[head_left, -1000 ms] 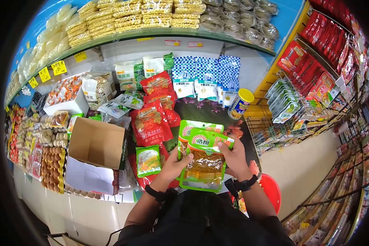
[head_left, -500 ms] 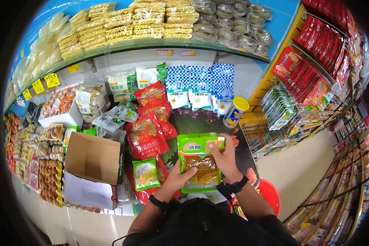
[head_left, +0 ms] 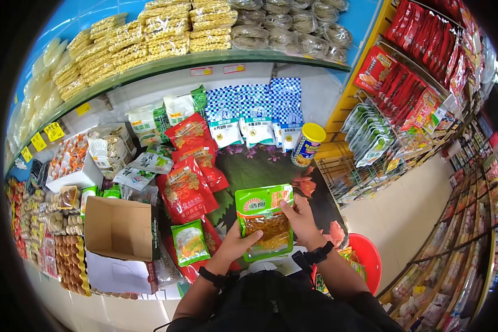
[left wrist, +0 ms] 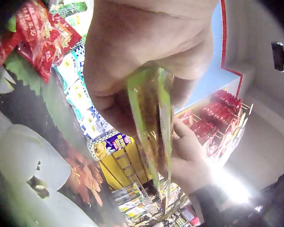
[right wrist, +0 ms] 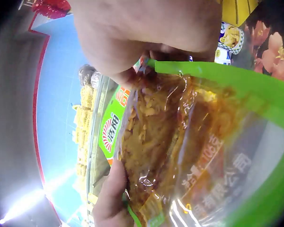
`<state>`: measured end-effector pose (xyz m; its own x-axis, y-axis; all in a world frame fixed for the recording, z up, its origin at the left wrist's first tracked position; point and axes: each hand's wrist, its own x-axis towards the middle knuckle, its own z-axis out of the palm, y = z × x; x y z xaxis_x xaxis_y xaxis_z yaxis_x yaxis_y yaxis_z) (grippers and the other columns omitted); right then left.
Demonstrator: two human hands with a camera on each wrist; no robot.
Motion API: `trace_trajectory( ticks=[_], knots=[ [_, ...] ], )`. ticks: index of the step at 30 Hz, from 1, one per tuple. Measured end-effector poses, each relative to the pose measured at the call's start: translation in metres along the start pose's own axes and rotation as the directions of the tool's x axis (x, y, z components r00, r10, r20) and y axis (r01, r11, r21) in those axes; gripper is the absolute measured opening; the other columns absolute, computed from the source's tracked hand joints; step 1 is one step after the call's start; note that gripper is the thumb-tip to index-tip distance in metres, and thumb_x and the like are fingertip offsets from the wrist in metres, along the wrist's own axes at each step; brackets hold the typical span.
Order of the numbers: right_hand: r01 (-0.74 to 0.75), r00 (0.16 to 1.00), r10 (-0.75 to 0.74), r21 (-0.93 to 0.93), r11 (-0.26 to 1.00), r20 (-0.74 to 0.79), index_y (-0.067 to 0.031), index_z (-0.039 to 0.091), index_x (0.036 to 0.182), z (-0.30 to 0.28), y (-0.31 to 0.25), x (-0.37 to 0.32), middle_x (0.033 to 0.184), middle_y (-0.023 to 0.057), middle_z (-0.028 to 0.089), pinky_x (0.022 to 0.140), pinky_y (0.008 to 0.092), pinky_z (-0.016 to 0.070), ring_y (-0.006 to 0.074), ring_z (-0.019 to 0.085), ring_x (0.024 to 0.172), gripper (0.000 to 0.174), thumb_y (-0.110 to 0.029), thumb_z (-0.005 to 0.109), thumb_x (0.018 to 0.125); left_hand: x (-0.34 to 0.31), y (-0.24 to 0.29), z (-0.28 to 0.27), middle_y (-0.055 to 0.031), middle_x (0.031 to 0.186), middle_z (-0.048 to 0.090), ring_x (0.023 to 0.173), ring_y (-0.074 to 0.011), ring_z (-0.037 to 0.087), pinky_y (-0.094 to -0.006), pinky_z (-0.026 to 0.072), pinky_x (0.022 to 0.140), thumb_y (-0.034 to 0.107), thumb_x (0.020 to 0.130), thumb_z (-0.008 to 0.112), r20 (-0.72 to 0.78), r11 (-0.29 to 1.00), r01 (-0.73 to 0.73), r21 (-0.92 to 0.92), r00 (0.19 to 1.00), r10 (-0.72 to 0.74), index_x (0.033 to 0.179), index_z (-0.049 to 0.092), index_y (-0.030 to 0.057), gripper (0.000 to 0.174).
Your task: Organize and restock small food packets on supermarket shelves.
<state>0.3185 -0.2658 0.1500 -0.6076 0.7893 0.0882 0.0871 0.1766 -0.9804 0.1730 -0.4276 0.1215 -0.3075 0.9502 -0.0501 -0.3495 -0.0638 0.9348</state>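
Note:
Both hands hold a stack of green pouches (head_left: pixel 262 220) with orange-brown food showing through a clear window, over a dark flowered counter (head_left: pixel 243 171). My left hand (head_left: pixel 248 239) grips the stack's lower left edge with the thumb on top. My right hand (head_left: pixel 289 208) grips its upper right edge. The left wrist view shows the green pouches (left wrist: pixel 151 127) edge-on under my left hand (left wrist: pixel 146 52), with the right hand (left wrist: pixel 189 156) beyond. In the right wrist view my right hand (right wrist: pixel 146 33) pinches the top of the pouches (right wrist: pixel 189 142).
Red packets (head_left: pixel 185 188) and a small green packet (head_left: pixel 189 242) lie left of the pouches, beside an open cardboard box (head_left: pixel 119 228). A yellow-lidded can (head_left: pixel 307 145) stands at the back right near blue-checked bags (head_left: pixel 254 113). A wire rack (head_left: pixel 365 166) and red stool (head_left: pixel 366 255) are right.
The two offset green pouches have been squared into one stack. The hands have shifted slightly with it over the dark counter, still gripping both edges.

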Motion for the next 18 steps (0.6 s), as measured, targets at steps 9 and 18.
trace_trajectory(
  ticks=[9,18],
  knots=[
    [0.081,0.996,-0.084,-0.091,0.993,-0.032,-0.0075,0.066,0.101,0.007,-0.004,-0.002,0.095,-0.0018,0.050,0.085,0.0301,0.0340,0.0139,0.039,0.090,0.010,-0.017,0.064,0.100,0.009,-0.011,-0.007,-0.0060,0.131,0.062,0.119,-0.0159,0.058,-0.0347,0.0482,0.102,0.003,0.091,0.074,-0.007,0.998,-0.013,0.056,1.000,0.013,0.138,0.049,0.0024,0.053],
    [0.115,0.993,-0.116,0.063,0.991,0.000,-0.0048,0.062,0.106,0.013,0.013,0.005,0.098,-0.0006,0.051,0.084,0.0269,0.0393,0.0097,0.046,0.091,0.012,-0.016,0.062,0.102,0.016,-0.018,-0.011,-0.0094,0.129,0.063,0.119,-0.0169,0.059,-0.0353,0.0474,0.103,0.004,0.088,0.075,-0.008,0.987,-0.085,0.139,0.996,0.087,0.137,0.047,-0.0002,0.056]
  ],
)
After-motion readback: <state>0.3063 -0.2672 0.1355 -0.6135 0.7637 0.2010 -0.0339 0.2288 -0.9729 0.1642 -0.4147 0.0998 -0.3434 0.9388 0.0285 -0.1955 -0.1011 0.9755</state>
